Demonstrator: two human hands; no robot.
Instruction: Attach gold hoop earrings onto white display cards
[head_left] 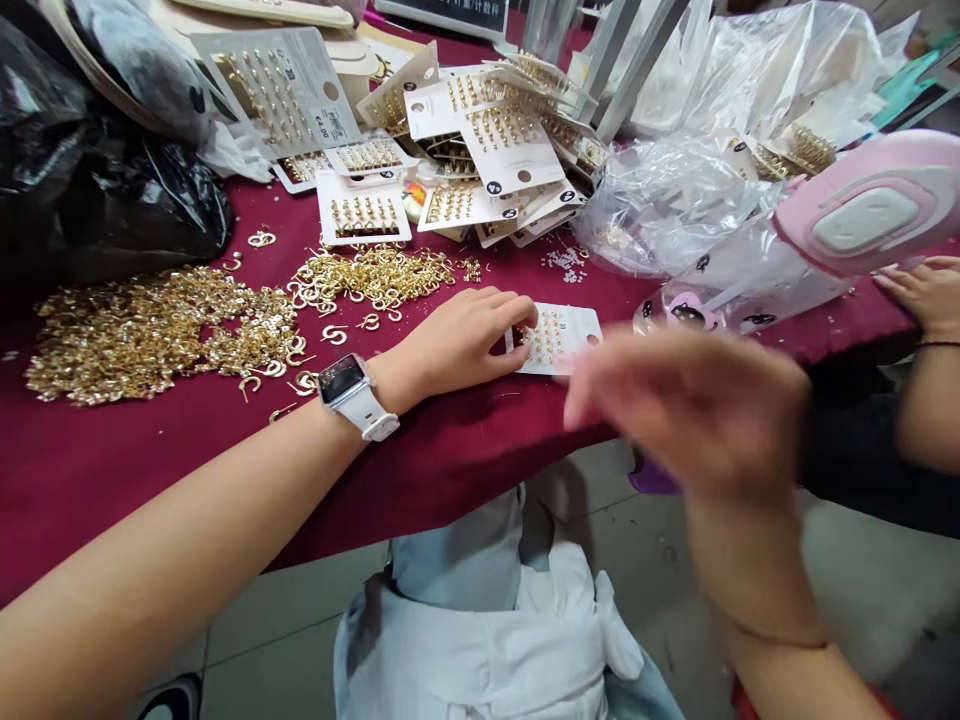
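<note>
Near the front edge of the tabletop (450, 450), right of its middle: card (570, 330), white, flat, with rows of small gold-coloured pieces and a hole at its right end. Print on it too small to read. Left hand (472, 330) at the card's left end: fingers bent, thumb set apart from them, tips touching the card. Cannot tell whether it grips or merely steadies. Watch (341, 378) on left wrist, white strap, screen dark.

Right hand (697, 410) blurred, in front of the card's near right corner in this view; fingers bent. Cannot tell whether anything is held.

Tabletop, left part: gold pile (135, 340); to its right, hoop pile (382, 275), nearer the middle. Black bag (97, 180) behind the gold pile.

Toward the back edge: card heap (510, 140); black round marks on several, not legible. Left of it, tilted price card (281, 90), barcode and an inverted price with "00"; leading digit uncertain. Sign (457, 14) beyond, partly cut off, reads "计量/计数秤".

Toward the right end: clear bag (667, 210) and pink device (885, 210), brand not seen. Co-worker's hand (926, 290) rests by the device.
</note>
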